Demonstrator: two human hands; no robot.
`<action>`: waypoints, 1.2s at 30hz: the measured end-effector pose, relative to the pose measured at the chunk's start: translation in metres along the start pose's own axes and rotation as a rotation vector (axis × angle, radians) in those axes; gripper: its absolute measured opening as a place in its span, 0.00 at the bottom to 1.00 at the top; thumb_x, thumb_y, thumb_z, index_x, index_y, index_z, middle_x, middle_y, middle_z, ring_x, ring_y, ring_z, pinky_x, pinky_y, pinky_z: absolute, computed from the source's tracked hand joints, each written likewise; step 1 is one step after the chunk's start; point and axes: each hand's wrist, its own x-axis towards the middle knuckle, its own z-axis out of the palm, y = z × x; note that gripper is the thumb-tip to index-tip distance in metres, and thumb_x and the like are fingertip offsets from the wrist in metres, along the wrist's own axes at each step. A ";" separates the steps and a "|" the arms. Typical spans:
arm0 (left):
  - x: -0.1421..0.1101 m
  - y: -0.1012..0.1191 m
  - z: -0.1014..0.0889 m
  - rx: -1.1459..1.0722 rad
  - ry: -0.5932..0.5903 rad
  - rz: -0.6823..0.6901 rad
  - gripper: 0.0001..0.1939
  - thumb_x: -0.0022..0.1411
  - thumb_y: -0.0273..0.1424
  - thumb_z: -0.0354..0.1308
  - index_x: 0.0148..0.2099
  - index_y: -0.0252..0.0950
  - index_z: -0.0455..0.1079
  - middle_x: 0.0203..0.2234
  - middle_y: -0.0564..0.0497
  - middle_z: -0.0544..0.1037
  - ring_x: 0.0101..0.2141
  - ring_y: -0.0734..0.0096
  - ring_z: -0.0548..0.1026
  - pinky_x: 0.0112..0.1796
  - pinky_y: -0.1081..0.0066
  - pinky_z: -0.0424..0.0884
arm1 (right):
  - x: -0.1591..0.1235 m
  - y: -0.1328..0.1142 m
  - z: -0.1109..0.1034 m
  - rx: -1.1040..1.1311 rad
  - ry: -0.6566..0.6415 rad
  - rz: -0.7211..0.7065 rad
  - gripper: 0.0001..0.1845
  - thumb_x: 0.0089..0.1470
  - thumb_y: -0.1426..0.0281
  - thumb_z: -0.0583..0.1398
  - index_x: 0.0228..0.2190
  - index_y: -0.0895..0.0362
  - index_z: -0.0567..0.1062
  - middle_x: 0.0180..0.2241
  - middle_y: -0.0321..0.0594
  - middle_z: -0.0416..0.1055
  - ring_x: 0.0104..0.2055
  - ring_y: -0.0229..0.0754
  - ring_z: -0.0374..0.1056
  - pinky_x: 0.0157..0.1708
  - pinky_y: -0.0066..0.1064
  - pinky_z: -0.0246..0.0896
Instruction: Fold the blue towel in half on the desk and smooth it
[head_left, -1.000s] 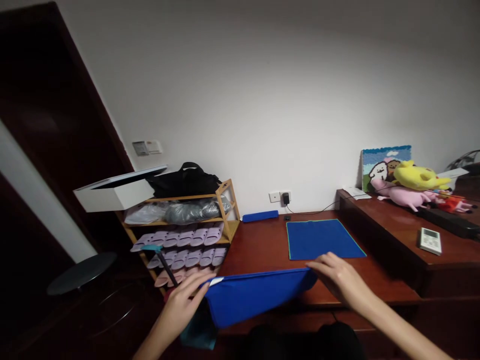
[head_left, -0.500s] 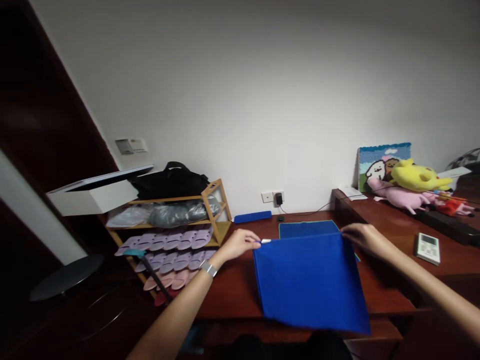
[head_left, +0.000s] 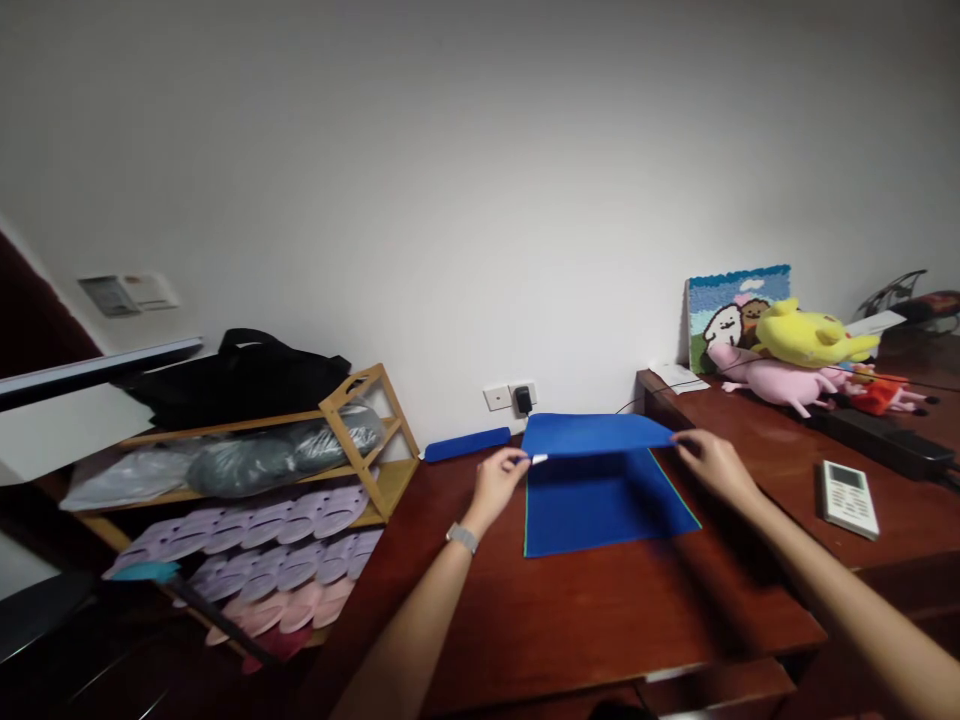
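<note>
A blue cloth (head_left: 592,434) is stretched in the air between my two hands, its far part swung out towards the wall. My left hand (head_left: 499,485) pinches its left near corner, where a small white tag sticks out. At the opposite corner my right hand (head_left: 716,468) pinches the cloth between thumb and fingertips. Beneath it, a darker blue cloth with a green edge (head_left: 600,515) lies flat on the brown wooden table (head_left: 585,620). The raised cloth hides the far part of the lower one.
A folded blue cloth (head_left: 466,443) lies by the wall, left of a plugged-in black adapter (head_left: 523,400). On the right stand plush toys (head_left: 810,335), a white calculator-like device (head_left: 849,497) and a dog picture (head_left: 739,315). A wooden shoe rack (head_left: 375,440) is at the left.
The held cloth has swung from hanging in front of the table up and away towards the wall, uncovering the cloth below. The view has turned slightly right.
</note>
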 end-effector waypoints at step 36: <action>-0.112 -0.311 -0.133 0.925 -0.098 -0.007 0.22 0.68 0.40 0.45 0.53 0.40 0.75 0.58 0.44 0.77 0.60 0.51 0.70 0.59 0.51 0.66 | -0.060 -0.042 0.220 -0.344 -0.438 0.295 0.32 0.64 0.44 0.47 0.66 0.33 0.58 0.73 0.34 0.47 0.73 0.67 0.37 0.64 0.72 0.33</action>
